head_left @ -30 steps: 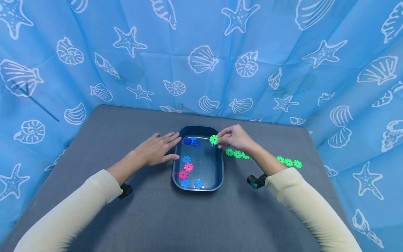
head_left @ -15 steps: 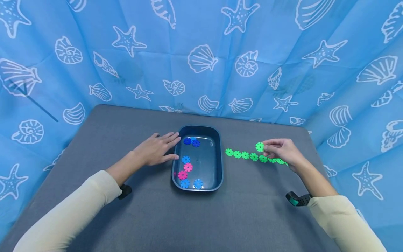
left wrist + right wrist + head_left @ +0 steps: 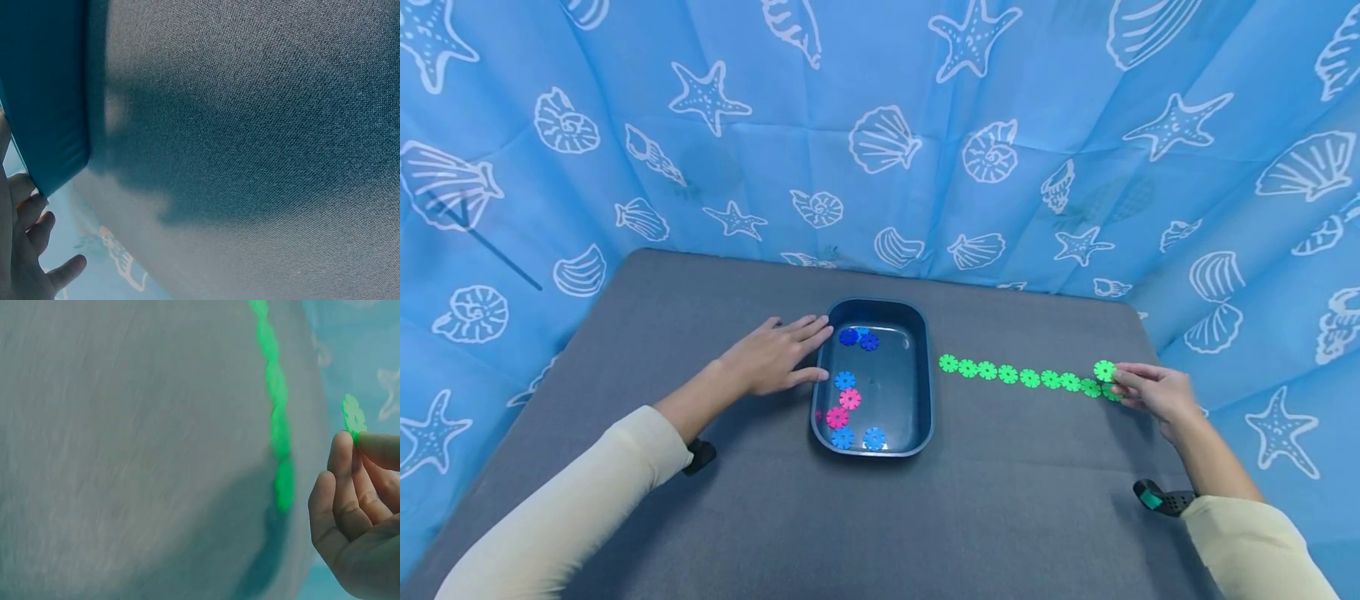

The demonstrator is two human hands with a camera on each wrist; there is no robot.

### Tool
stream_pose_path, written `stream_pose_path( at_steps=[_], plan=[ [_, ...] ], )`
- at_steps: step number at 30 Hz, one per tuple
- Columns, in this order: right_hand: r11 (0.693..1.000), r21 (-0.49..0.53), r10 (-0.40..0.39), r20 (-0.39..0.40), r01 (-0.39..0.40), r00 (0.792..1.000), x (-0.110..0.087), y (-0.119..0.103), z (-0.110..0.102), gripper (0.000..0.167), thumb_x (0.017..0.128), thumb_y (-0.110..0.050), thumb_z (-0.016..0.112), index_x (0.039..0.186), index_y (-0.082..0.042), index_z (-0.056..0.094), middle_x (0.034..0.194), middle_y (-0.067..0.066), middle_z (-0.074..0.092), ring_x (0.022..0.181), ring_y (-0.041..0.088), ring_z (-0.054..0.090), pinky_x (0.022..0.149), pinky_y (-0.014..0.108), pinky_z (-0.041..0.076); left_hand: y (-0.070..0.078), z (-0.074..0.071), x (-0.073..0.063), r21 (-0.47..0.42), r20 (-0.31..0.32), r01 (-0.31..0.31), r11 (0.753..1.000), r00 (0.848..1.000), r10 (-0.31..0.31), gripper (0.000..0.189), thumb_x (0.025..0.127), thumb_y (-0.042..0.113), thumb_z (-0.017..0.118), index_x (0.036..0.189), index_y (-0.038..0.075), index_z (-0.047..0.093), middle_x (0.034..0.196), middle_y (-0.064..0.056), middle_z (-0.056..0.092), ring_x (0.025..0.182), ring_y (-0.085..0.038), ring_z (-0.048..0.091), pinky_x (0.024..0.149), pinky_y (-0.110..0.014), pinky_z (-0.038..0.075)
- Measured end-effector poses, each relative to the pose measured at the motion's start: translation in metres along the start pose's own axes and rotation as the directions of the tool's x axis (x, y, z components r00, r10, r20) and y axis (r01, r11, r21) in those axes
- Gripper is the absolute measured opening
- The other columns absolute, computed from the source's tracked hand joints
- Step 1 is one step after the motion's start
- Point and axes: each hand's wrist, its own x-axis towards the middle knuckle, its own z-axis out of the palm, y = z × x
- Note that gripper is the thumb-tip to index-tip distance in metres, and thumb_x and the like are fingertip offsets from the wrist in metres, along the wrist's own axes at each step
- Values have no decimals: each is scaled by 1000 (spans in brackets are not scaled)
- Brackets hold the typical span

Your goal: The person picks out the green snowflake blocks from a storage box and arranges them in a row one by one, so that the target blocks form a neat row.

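My right hand [image 3: 1159,392] pinches a green notched disc [image 3: 1104,371] between thumb and finger, held just above the far right end of a row of green discs [image 3: 1008,374]. In the right wrist view that green disc [image 3: 354,416] stands edge-up at the fingertips, apart from the row [image 3: 277,394]. My left hand [image 3: 777,356] lies with its fingers extended against the left rim of a dark blue tray [image 3: 927,400]. The left wrist view shows the fingers [image 3: 37,225] at the edge of the tray wall [image 3: 44,94].
Inside the tray lie blue discs [image 3: 844,437] and pink discs [image 3: 849,399], several in all. A grey cloth [image 3: 880,533] covers the table. Behind it hangs a blue curtain [image 3: 820,167] printed with shells and starfish.
My right hand has carried the green disc from the tray's right rim rightward along the row to its far end. My left hand has stayed in place at the tray.
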Motion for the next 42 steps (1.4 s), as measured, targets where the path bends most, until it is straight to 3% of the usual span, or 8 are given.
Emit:
stream_pose_path(
  at_steps=[2,6,14,24,28,34,38,42],
  plan=[
    [999,38,32,-27,-31,999,3,9,-7,9,100,-21,61,96,-22,69,75,-16,69,70,1,69,70,27,59,0,0,0,-4,0,1,1000,1000,-1,78,98,62,46,157,13,31,162,-9,27,148,-31,27,111,-65,28],
    [994,88,70,-78,-63,994,6,23,-18,24,100,-17,60,81,-28,70,72,-18,67,66,2,69,64,25,59,0,1,0,-6,1,2,1000,1000,-2,78,99,62,46,157,13,31,162,-9,27,148,-31,27,111,-65,27],
    [990,88,125,-140,-114,982,4,39,-31,32,99,-14,58,72,-28,68,67,-18,64,60,1,67,58,23,57,0,0,0,-6,6,-1,1000,1000,1,78,99,62,45,157,13,31,163,-9,26,148,-31,27,111,-65,28],
    [994,-39,97,-180,-106,979,9,48,-30,19,100,-15,56,87,-13,70,63,-17,64,59,0,66,57,23,57,1,0,1,-4,3,1,1000,1000,-1,78,99,61,46,157,13,31,162,-9,27,148,-31,27,111,-65,28],
    [992,-64,94,-192,-108,977,11,50,-29,20,99,-14,56,102,2,69,64,-15,64,59,1,66,56,24,57,0,0,1,-10,6,1,1000,1000,0,77,99,61,47,157,13,31,163,-9,26,148,-31,27,111,-65,27],
    [990,-77,99,-218,-118,971,13,51,-27,19,97,-13,58,101,3,68,62,-15,64,57,0,66,55,24,56,0,-1,0,-12,2,1,1000,1000,-1,78,98,61,48,157,13,31,162,-10,26,149,-31,26,111,-65,28],
    [978,-123,132,-243,-166,961,13,47,-27,33,98,-16,56,114,12,63,61,-13,63,55,1,64,54,26,56,0,-3,1,-20,12,4,1000,1000,-4,78,98,61,48,157,13,31,162,-10,27,149,-31,26,111,-65,27],
    [943,-270,105,-312,-195,944,13,37,-26,45,99,-20,50,122,17,58,63,-4,64,56,6,59,52,29,53,-1,-6,2,-74,20,17,997,1000,-16,78,98,60,50,157,12,32,162,-10,28,148,-32,28,111,-66,27]
  ],
)
